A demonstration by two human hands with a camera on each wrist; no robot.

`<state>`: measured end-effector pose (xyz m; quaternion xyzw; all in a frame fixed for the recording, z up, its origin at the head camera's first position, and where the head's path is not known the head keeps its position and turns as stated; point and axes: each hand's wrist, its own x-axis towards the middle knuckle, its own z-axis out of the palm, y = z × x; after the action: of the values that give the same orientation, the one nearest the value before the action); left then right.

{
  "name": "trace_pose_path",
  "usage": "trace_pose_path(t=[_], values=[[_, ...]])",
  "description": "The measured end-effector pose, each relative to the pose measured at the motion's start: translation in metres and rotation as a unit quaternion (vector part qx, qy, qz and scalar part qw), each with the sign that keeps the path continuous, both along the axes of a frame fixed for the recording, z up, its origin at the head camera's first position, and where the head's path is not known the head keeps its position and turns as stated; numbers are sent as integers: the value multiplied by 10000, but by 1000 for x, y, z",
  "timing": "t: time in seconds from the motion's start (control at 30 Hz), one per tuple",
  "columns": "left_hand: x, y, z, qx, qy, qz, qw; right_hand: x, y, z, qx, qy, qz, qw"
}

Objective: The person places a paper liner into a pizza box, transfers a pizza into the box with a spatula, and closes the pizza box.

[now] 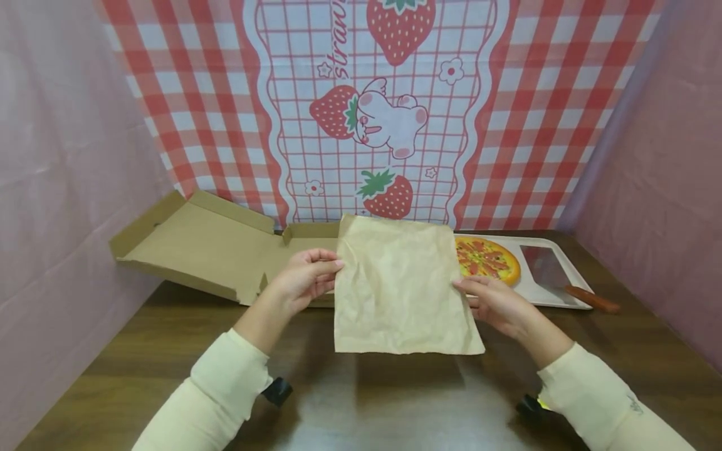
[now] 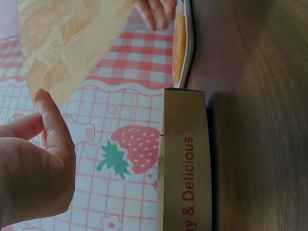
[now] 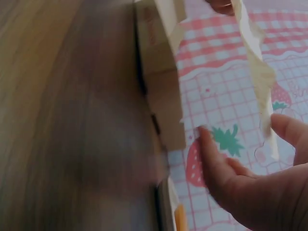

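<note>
A crinkled, light tan sheet of paper hangs above the table, faint print showing on it in the left wrist view. My left hand pinches its left edge between thumb and fingers. At the opposite edge, my right hand touches the paper; in the right wrist view its thumb meets the edge while the other fingers stand spread away from it. Behind the sheet, a brown cardboard pizza box lies with its lid folded open to the left. Partly covered by the paper, a pizza sits on a white tray.
On the tray's right side lies a cake server with a metal blade, its wooden handle reaching past the rim. A strawberry-patterned cloth hangs at the back. Pink curtains flank the wooden table.
</note>
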<state>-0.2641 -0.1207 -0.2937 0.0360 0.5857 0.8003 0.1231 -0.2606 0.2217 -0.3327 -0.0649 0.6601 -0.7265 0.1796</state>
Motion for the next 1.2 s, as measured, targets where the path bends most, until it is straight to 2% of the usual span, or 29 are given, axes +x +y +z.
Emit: trace_pose_path(t=[0.13,0.23,0.4,0.57,0.77,0.87,0.97,1.2], values=[[1,-4,1,-13,-15,-2,10000,2,-5,7,-1022,17,-128,9947],[0,-7,1,-25,-4,30,10000,4,-8,12,-1327,96,-330,9906],[1,-13,4,-106,47,130,9998,7,-11,21,-1199,235,-629,9905],[2,-19,7,-243,117,110,9996,7,-15,25,-1154,321,-650,9907],[5,-25,4,-836,154,-353,9958,4,-21,33,-1071,432,-674,9910],[6,-26,0,-961,186,-509,9939,1,-24,38,-1039,388,-700,9914],[6,-26,-3,-969,190,-413,9943,-2,-27,41,-954,349,-739,9921],[0,-29,-7,-960,117,63,9953,-10,-35,41,-979,235,-788,9918]])
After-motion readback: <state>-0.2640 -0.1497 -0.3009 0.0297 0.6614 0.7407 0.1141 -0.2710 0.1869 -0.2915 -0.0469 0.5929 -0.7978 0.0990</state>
